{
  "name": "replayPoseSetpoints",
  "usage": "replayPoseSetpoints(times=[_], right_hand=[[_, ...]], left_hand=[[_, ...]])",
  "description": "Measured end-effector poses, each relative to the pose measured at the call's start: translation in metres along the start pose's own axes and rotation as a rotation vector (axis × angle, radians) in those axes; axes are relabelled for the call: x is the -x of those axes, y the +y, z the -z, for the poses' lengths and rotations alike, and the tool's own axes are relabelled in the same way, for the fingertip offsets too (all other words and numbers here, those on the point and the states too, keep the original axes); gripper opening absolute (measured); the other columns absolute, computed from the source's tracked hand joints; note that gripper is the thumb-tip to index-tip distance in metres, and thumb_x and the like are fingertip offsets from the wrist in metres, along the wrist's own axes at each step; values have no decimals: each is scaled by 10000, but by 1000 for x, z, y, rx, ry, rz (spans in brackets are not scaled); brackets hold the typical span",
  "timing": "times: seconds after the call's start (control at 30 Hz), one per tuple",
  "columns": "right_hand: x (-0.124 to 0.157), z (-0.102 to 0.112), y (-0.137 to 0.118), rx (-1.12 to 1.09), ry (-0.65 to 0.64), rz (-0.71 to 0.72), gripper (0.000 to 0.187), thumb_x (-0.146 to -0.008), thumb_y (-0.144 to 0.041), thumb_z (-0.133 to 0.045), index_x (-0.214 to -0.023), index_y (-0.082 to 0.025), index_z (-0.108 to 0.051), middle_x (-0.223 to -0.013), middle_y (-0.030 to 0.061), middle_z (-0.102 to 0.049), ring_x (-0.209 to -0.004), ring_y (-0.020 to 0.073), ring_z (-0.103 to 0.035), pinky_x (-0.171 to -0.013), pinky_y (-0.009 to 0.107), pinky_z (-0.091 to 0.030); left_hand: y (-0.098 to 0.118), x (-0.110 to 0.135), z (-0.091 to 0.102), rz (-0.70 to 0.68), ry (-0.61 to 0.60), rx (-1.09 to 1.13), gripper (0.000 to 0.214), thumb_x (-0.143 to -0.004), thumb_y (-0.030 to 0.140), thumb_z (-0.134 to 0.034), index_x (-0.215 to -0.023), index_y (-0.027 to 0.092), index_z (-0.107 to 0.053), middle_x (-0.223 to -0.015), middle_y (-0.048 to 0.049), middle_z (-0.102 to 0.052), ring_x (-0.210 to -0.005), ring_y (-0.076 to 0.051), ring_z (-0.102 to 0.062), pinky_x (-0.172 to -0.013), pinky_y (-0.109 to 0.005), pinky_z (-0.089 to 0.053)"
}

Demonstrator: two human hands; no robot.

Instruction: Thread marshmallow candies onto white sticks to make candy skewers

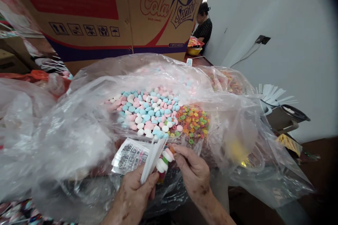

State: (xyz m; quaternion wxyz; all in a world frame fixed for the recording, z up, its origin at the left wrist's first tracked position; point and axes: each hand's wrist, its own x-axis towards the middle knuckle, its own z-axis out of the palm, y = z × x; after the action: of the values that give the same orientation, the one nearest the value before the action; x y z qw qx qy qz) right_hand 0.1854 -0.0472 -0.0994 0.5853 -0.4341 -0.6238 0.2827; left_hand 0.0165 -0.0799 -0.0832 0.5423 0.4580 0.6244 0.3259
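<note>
"Left hand (134, 189)?"
"Fingers closed round white sticks (153, 158); candy stack (165, 160) at its two o'clock."
"Right hand (195, 169)?"
"Thumb and finger pinched on the stack's orange candy (172, 149)."
"Pastel candies (149, 112)?"
"Twelve o'clock from the left hand."

We see a cardboard carton (92, 38) printed "Cola" and "Sprite". Right of it, we spot a person (206, 30) in dark clothing and a corded plug (262, 39) on the wall (280, 74).
</note>
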Motion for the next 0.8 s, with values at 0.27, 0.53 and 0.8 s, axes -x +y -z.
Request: replayPoseSetpoints(times=[0.27, 0.53, 0.8], right_hand=[[-4, -5, -4, -12, -206, 9, 296, -918, -126, -554, -1087, -296, -728, -1064, -5, -766, -949, 152, -731, -856, 238, -579], [-78, 14, 10, 506, -282, 146, 269, -957, -168, -456, -1072, -209, -695, -1011, 60, -729, -941, 197, -670, -873, 334, -544], [-95, -12, 35, 1195, -631, 405, 304, -887, -33, -486, -1148, -126, -612, -1076, 144, -648, -984, 277, -548, -877, 371, -473]], left_hand=[[6, 0, -3, 0, 86, 43, 383, -745, 487, -630, -491, 226, -511, -391, 43, -471, -334, -106, -339, -362, -241, -226], [24, 3, 10, 91, 147, 189, 381, -699, 511, -665, -547, 179, -557, -415, 40, -535, -315, -71, -413, -365, -174, -259], [14, 1, 19, 84, 84, 239, 446, -695, 545, -692, -505, 162, -565, -420, 27, -541, -313, -71, -448, -350, -167, -285]])
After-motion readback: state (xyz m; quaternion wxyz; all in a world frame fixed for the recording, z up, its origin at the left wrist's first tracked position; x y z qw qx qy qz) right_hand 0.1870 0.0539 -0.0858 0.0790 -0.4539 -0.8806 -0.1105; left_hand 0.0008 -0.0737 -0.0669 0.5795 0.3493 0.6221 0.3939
